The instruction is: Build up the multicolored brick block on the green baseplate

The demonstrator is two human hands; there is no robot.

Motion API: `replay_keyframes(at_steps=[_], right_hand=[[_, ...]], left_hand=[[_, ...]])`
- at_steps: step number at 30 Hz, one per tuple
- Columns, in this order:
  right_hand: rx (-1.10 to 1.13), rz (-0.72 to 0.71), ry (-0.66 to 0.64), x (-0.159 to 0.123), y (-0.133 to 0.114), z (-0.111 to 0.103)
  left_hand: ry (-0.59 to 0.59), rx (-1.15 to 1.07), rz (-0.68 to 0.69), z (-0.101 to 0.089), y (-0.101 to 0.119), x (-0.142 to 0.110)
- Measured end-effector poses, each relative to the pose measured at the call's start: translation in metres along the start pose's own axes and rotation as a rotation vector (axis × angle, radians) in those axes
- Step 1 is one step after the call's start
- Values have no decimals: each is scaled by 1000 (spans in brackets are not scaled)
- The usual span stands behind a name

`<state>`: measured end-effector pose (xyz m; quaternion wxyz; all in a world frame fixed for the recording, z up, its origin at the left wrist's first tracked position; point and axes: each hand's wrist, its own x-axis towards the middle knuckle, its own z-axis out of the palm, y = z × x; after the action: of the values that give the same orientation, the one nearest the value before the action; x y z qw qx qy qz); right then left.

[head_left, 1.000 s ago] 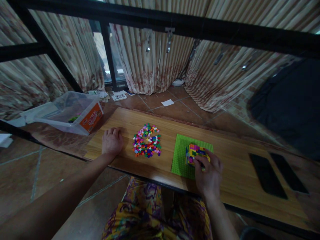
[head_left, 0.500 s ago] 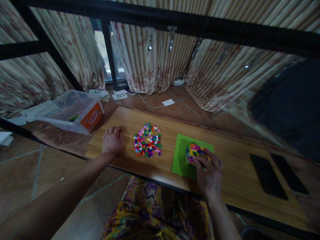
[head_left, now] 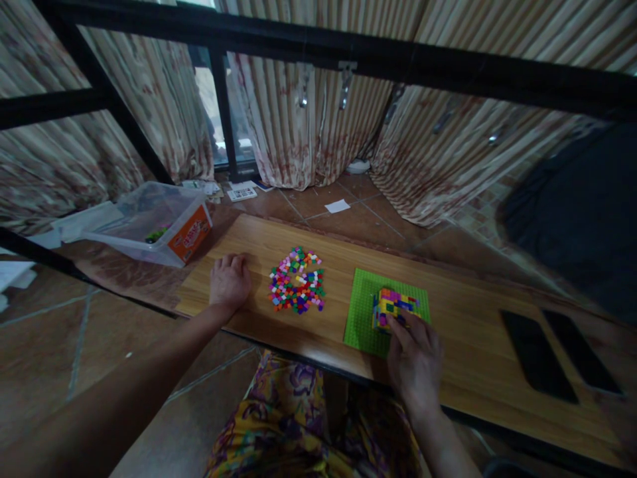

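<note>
A small block built of many-coloured toy bricks (head_left: 389, 304) stands on a bright green studded baseplate (head_left: 359, 317). Over its near right side lies my right hand (head_left: 417, 352), thumb and forefinger closed together with their tips against its top. Whether a loose brick is between those fingertips is too small to tell. My left hand (head_left: 229, 284) rests on the wooden table with its fingers curled in, and nothing shows in it. Just right of it, a loose pile of small coloured bricks (head_left: 297, 287) is spread between the hand and the baseplate.
Two dark flat slabs (head_left: 538, 355) lie on the right of the table (head_left: 468, 332). Beyond its left end a clear plastic bin (head_left: 144, 222) with an orange label holds something green. Black metal bars (head_left: 279, 43) cross in front of the curtains. Papers (head_left: 337, 206) lie on the floor.
My right hand has drawn slightly back toward me, uncovering more of the brick block's top. My left hand keeps its place on the table. The whole view has shifted a little.
</note>
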<state>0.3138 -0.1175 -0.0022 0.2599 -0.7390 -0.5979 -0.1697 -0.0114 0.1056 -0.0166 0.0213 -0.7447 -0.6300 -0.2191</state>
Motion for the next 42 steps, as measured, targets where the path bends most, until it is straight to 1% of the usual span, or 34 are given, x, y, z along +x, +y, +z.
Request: replay_keyframes(at_steps=[4, 8, 11, 13, 16, 20, 23, 26, 31, 36, 40, 42], right_hand=[[-50, -28, 2, 0, 0, -5], [2, 15, 97, 8, -5, -15], [106, 54, 151, 15, -17, -22], [203, 59, 132, 21, -31, -22], [323, 45, 16, 32, -57, -9], [405, 37, -175, 47, -86, 20], [418, 50, -286, 56, -95, 37], [444, 40, -350, 58, -98, 46], [424, 29, -390, 53, -103, 52], [400, 34, -366, 54, -103, 59], [385, 40, -310, 76, -99, 65], [343, 25, -323, 92, -100, 71]], left_hand=[[4, 21, 6, 1, -1, 0], [10, 27, 2, 1, -1, 0], [4, 33, -7, 0, 0, -1], [1, 37, -13, -1, 1, -1], [-4, 41, -20, -2, 2, -2], [-8, 38, -31, -3, 3, -2], [-11, 31, -38, -3, 4, -3], [-12, 24, -37, -3, 4, -3], [-16, 11, -43, -1, 4, -4], [-12, 4, -42, -1, 4, -5], [-14, 14, -45, -2, 4, -5], [-14, 17, -45, -3, 5, -5]])
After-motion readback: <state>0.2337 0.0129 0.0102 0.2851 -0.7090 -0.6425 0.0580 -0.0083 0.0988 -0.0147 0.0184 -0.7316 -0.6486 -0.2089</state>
